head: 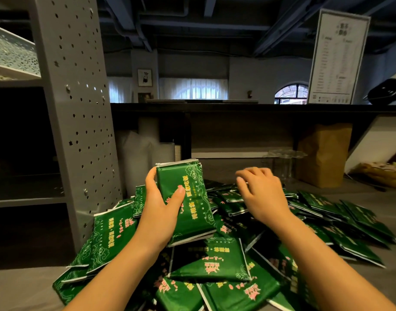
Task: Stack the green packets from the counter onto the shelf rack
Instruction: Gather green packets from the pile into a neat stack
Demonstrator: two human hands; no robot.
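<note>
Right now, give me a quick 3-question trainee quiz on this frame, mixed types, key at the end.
1. True or false: the left hand grips a few green packets held together.
2. The shelf rack stands on which side of the loose pile? A) left B) right C) on top of it
3. Fill in: the brown paper bag stands behind the pile, toward its ____ side.
Key: 1 true; 2 A; 3 right.
</note>
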